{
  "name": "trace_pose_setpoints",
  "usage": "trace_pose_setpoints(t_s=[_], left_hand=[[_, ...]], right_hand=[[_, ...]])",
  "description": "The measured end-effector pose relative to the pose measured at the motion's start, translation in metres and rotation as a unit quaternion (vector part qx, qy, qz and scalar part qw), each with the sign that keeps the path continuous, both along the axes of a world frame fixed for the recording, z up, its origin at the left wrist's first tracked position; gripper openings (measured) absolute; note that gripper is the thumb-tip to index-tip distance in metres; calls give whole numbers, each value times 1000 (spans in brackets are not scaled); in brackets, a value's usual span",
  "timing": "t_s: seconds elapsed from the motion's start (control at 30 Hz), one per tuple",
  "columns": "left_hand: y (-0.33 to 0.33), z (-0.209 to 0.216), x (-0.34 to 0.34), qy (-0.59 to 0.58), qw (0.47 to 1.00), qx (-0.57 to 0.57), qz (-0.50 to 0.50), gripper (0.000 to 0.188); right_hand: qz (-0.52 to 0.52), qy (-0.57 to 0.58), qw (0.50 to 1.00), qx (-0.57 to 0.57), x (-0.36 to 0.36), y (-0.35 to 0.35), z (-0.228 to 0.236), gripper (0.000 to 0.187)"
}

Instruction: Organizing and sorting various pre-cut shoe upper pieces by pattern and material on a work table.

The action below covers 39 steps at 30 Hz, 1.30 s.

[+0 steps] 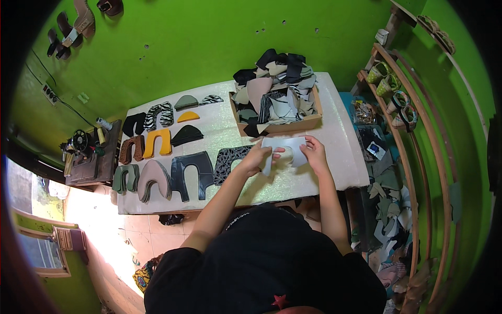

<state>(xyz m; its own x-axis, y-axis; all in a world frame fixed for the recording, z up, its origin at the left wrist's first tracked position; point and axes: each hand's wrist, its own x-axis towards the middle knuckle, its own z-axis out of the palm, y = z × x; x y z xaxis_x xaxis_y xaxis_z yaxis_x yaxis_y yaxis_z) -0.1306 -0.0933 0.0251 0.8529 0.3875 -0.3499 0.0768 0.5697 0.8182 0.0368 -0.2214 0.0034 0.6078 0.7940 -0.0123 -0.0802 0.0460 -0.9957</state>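
Observation:
My left hand [258,158] and my right hand [315,153] both grip a pale grey-blue cut piece of shoe material [285,149], held just above the white table [340,157] in front of a wooden tray [277,127]. The tray is heaped with mixed cut pieces [274,89] in black, grey, beige and patterned material. Left of my hands lie sorted stacks of arch-shaped pieces: a black patterned one [230,159], a dark grey one [191,175], a beige-pink one [154,180] and a green one [125,178].
Further stacks lie behind: brown [132,149], yellow [158,142], zebra-striped [158,115] and black [134,124]. A sewing machine [83,149] stands at the table's left. Curved wooden shelves [413,136] with shoes stand right, with loose scraps [389,204] on the floor beneath.

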Motion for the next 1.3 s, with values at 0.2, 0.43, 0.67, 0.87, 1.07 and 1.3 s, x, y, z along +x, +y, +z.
trace_pose_setpoints(t_s=[0.2,0.43,0.67,0.87,1.07,1.3], left_hand=[[-26,-47,23,54,996,-60,-50,38],[-36,-90,28,179,981,61,-31,45],[-44,-110,16,203,942,261,-55,53],[-38,-71,6,212,915,306,-155,56],[23,-29,13,108,908,392,106,36],[131,-60,52,130,865,429,225,33]], right_hand=[[-67,-9,994,-86,32,-9,-47,29],[-64,-160,971,-167,45,-28,-88,31],[-51,-205,944,-254,35,-34,-101,41],[-51,-270,931,-241,35,-36,-99,40],[-84,-435,852,-281,21,-29,-84,40],[-116,-414,890,-155,3,24,-24,33]])
